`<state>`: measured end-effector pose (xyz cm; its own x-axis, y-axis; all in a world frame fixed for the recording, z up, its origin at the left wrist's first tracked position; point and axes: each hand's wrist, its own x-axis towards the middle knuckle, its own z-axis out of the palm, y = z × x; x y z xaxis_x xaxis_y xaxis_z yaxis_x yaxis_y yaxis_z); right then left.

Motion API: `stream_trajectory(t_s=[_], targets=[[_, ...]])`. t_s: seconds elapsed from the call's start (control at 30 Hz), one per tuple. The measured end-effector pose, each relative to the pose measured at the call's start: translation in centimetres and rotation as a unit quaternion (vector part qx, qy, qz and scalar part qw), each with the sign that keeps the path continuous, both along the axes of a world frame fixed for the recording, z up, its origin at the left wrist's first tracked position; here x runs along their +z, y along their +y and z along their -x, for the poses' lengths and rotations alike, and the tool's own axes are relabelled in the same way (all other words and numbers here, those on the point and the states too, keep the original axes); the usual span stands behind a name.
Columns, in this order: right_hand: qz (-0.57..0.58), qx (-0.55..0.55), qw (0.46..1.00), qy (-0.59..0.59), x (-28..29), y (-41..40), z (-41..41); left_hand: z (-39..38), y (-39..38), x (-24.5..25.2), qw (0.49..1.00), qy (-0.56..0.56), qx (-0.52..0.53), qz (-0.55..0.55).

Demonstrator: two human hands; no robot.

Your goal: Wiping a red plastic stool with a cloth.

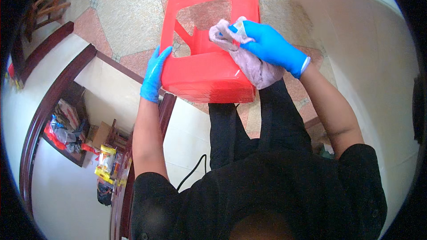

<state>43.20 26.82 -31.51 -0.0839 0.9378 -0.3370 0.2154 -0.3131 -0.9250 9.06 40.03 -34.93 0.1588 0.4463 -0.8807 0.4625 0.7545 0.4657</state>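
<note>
In front of my legs is a red plastic stool (203, 70), tipped so that one open side frame faces up. My left hand (155, 73), in a blue glove, grips its left edge near the seat, with the thumb over the rim. A pinkish cloth (257, 68) is bunched in my right hand (273, 45), also gloved in blue. The cloth hangs down over the stool's right edge, and its lower part lies against the side of the seat. The fingertips of my right hand are partly hidden by the folds.
A patterned tile floor (126, 20) surrounds the stool. On the right rises a pale curved wall (363, 56). Left is a doorway with a dark wooden frame (50, 106); beyond it are plastic bags (65, 136) and yellow packets (106, 161). A wooden chair (50, 6) stands far left.
</note>
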Motion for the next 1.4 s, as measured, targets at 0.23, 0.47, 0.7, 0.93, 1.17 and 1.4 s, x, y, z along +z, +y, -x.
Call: stream_trajectory(t_s=[0.23,0.47,0.7,0.93,1.17,1.4], targets=[[-0.124,0.184,0.955,-0.199,2.7,-0.8,1.2,-2.3,0.6,0.2,0.999,-0.047,-0.017,0.004],[-0.140,0.277,0.925,-0.219,3.6,2.6,6.8,-2.7,-0.2,-0.6,0.999,-0.049,-0.017,0.007],[-0.170,0.294,0.909,-0.243,0.7,5.6,12.9,-3.5,-0.2,-1.3,0.996,-0.087,-0.034,-0.014],[-0.186,0.388,0.849,-0.305,2.8,-0.7,2.4,-4.9,0.7,0.0,0.996,-0.090,-0.009,0.011],[-0.209,0.344,0.890,-0.214,1.9,0.9,0.3,-6.2,2.2,-1.6,0.993,-0.115,-0.026,0.006],[-0.181,0.321,0.909,-0.196,-0.3,4.9,1.3,-7.6,5.5,-0.9,0.997,-0.034,-0.068,0.009]])
